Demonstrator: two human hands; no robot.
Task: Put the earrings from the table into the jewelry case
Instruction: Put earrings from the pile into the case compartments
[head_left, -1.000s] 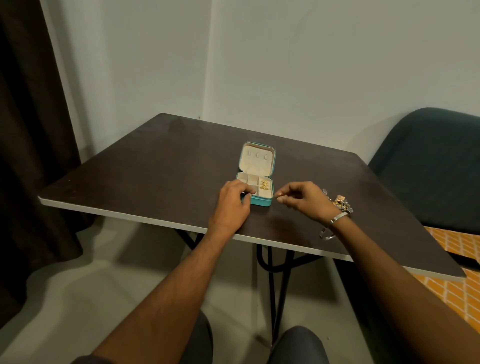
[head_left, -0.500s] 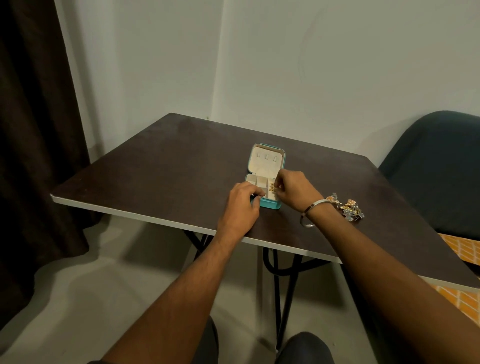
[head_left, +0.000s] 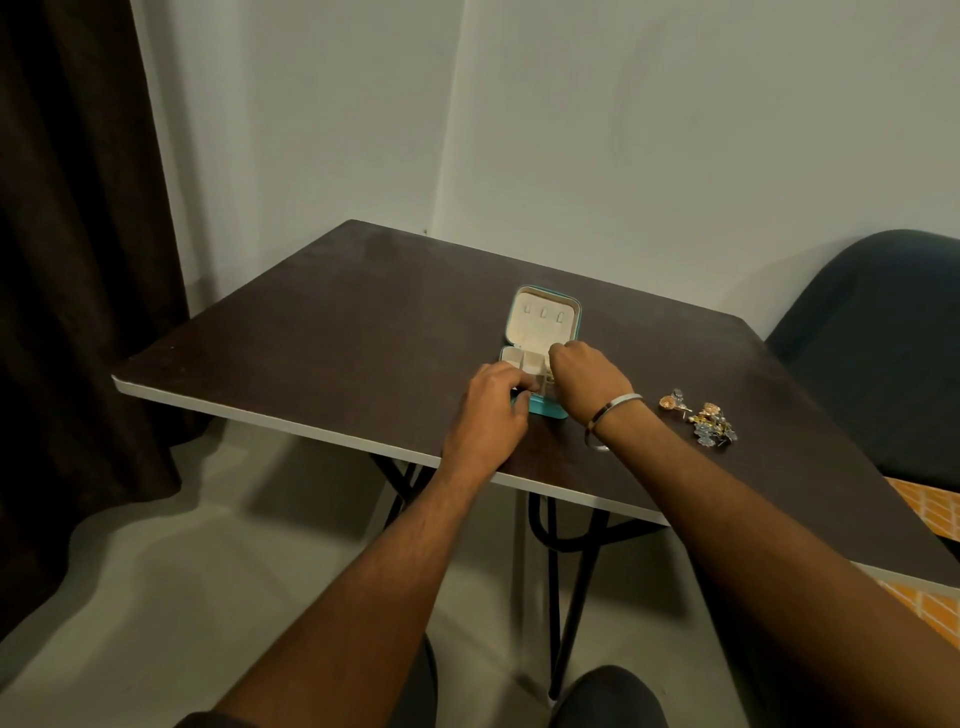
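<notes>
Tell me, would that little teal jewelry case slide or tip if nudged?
Probably it slides: the jewelry case looks small and light, and the left hand rests against its front as if steadying it. Its upright open lid might tip it backward.

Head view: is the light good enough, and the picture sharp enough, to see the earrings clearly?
Head view: dim, warm light; the earrings on the dark table glint but are too small to count. The right hand hides part of the jewelry case. Wide-angle lens bends the table edge; hands look slightly soft.
</notes>
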